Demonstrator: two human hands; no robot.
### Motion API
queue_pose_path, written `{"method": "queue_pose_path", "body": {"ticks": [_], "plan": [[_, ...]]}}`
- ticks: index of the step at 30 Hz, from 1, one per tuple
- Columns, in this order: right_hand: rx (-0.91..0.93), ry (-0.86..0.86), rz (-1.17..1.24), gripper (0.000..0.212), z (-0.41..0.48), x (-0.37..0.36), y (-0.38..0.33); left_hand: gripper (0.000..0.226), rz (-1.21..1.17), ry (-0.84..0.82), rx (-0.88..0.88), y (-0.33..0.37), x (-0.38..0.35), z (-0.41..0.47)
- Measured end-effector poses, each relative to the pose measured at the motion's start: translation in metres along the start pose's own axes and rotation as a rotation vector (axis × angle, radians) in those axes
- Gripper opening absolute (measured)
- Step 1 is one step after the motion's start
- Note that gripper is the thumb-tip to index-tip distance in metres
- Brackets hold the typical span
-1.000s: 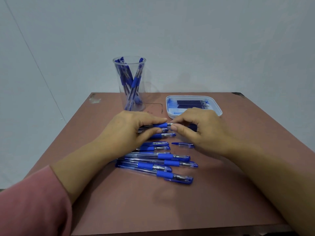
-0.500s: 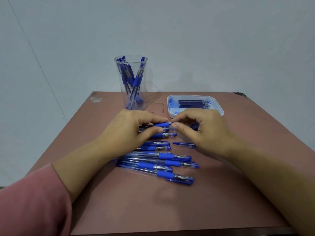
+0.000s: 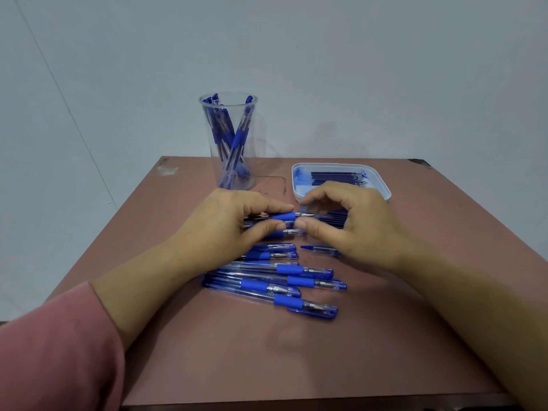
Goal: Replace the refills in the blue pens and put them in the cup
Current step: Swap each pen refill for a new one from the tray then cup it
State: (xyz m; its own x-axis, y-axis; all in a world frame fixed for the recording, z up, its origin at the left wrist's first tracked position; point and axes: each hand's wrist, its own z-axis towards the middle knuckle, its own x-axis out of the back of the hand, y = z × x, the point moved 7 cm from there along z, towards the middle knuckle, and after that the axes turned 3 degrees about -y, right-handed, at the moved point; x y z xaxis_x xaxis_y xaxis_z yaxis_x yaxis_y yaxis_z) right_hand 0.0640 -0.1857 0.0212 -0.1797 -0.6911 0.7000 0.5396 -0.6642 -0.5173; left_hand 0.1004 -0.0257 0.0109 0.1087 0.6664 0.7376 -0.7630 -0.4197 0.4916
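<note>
Pen (image 3: 283, 216) at mid-desk (image 3: 184, 357): my left hand (image 3: 225, 226) is pinching its blue grip, keeping barrel level above loose pens (image 3: 267, 284). My right hand (image 3: 353, 223) is curling round tip end, probably for unscrewing; cannot tell if it is gripping. Refills (image 3: 335, 176) are lying in tray (image 3: 382, 185) far right, within reach. Cup (image 3: 228, 143) is standing far left, taking finished pens.

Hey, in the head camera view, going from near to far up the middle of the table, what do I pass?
The nearest capped pen → loose pen cap → pen gripped by the left hand → clear cup holding pens.
</note>
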Motion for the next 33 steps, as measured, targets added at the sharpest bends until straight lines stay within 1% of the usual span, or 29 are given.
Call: {"method": "queue_pose_path", "body": {"ticks": [3,4,7,8,11,12,16,17,19,21,24,27,30,32,33], "plan": [[-0.023,-0.020,-0.029,0.006,0.001,-0.004,0.005,0.031,0.022,-0.002,-0.007,0.000,0.000,0.000],[-0.016,-0.024,-0.037,0.007,0.001,-0.004,0.004,0.031,0.028,-0.003,-0.007,0.000,0.000,0.000],[-0.001,-0.030,-0.003,0.021,0.000,-0.002,0.002,0.031,0.030,0.006,-0.003,-0.001,0.001,0.000],[-0.003,-0.033,0.008,0.021,0.000,-0.002,0.001,0.031,0.032,0.009,-0.002,0.000,0.001,0.000],[0.000,-0.039,-0.007,0.009,0.000,-0.002,0.000,0.034,0.038,0.011,-0.012,0.002,0.001,0.000],[0.010,-0.036,-0.025,0.009,0.000,-0.003,0.000,0.036,0.040,0.011,-0.016,0.003,0.001,0.000],[0.048,-0.032,-0.085,0.028,0.000,-0.001,-0.002,0.032,0.035,0.018,-0.003,0.000,0.001,0.000],[0.034,-0.028,-0.076,0.027,0.001,0.000,-0.003,0.031,0.040,0.018,-0.001,0.000,0.001,0.000],[0.000,-0.028,-0.034,0.015,0.000,0.000,-0.001,0.031,0.047,0.007,-0.004,0.000,0.001,0.000],[-0.008,-0.036,-0.028,0.015,0.000,-0.002,0.002,0.033,0.055,-0.004,-0.014,0.002,0.000,0.000],[-0.019,-0.041,-0.038,0.007,0.001,-0.006,0.007,0.034,0.053,-0.011,-0.004,0.001,0.000,0.001],[-0.019,0.001,-0.041,0.017,0.001,-0.001,0.006,0.029,0.045,0.005,0.026,-0.002,0.001,0.001],[-0.051,0.014,-0.041,0.028,0.001,0.007,0.013,0.029,0.097,0.021,0.066,-0.007,0.005,0.001],[-0.088,-0.041,-0.115,0.028,0.002,0.009,0.023,0.029,0.127,0.032,0.093,-0.010,0.008,0.002],[-0.100,-0.102,-0.177,0.024,0.001,0.008,0.027,0.029,0.137,0.036,0.101,-0.011,0.010,0.002]]}}
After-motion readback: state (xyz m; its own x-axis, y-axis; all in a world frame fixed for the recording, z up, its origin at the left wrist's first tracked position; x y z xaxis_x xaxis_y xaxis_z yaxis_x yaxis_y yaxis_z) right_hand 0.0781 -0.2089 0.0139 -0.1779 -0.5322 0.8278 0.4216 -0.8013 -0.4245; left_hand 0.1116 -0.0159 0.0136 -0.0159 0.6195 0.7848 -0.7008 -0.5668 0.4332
